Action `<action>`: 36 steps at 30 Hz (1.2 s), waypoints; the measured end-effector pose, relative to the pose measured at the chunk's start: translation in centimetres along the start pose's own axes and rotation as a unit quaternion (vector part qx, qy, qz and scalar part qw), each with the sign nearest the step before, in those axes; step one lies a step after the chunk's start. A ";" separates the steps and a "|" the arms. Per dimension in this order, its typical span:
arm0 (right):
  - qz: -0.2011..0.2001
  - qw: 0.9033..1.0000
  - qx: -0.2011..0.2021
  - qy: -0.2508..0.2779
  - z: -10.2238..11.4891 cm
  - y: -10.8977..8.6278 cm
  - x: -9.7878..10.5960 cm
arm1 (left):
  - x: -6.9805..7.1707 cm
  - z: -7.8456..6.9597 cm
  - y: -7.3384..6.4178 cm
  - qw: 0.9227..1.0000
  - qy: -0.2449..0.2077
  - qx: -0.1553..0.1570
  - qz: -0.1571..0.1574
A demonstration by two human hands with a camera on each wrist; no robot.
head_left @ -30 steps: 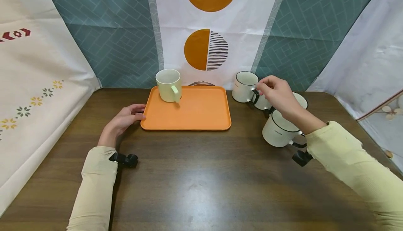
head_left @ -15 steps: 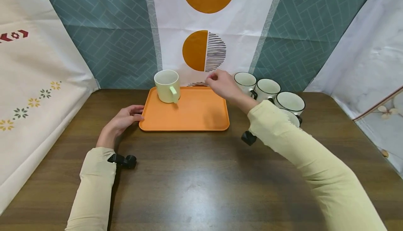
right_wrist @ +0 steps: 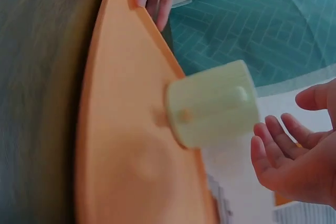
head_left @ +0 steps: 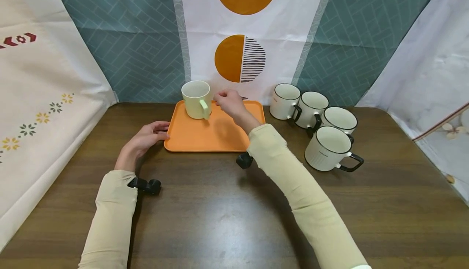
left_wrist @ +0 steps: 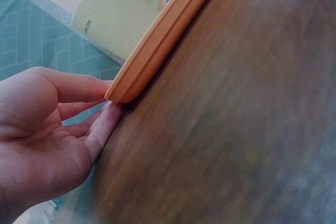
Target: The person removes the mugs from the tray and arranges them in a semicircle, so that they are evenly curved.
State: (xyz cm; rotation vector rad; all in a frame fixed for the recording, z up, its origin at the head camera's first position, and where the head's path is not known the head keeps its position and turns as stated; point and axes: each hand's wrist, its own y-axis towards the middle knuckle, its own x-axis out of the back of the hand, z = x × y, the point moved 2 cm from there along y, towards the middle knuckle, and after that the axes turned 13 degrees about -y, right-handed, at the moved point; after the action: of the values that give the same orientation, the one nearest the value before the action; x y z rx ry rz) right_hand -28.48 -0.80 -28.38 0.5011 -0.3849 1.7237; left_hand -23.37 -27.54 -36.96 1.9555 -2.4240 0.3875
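Observation:
A pale green mug (head_left: 193, 105) stands upright at the back left of an orange tray (head_left: 198, 139). My left hand (head_left: 144, 139) pinches the tray's left edge; the left wrist view shows the thumb over the rim and fingertips under it. Over the tray, just right of the mug, hovers my right hand (head_left: 233, 107) holding nothing. In the right wrist view its thumb and loosely bent fingers (right_wrist: 273, 145) are spread apart beside the mug, with a gap visible between the thumb and fingers. The mug's handle points toward the front.
Several white mugs with dark rims and black handles cluster right of the tray, the front one (head_left: 324, 153) nearest me. A fabric backdrop (head_left: 146, 57) hangs behind the brown table (head_left: 205, 204). A black wrist device (head_left: 145, 185) sits on each sleeve.
My right hand has moved left from above the white mugs, across the tray, to beside the green mug. The left hand stays at the tray's edge.

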 end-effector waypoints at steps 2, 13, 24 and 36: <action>0.008 1.000 -0.011 0.022 -0.4 0.4 -1.2 | 0.0 0.0 0.0 1.000 -0.002 -0.003 0.001; -0.033 0.994 -0.027 0.101 -1.7 1.4 -5.4 | -0.1 0.0 0.1 1.000 -0.007 -0.007 -0.002; 0.008 0.994 -0.007 0.107 -3.0 1.4 -5.3 | 0.2 0.0 0.2 1.000 -0.007 -0.002 -0.005; 0.045 0.993 -0.008 0.104 -3.8 0.8 -5.0 | 0.0 -0.1 0.1 1.000 -0.005 0.010 -0.005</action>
State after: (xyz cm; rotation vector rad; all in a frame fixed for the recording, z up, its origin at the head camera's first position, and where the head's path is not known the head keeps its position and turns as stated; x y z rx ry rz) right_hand -28.88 -3.20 -34.20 0.2921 -0.2741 1.8390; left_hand -23.46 -27.52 -36.86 1.9811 -2.4264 0.4044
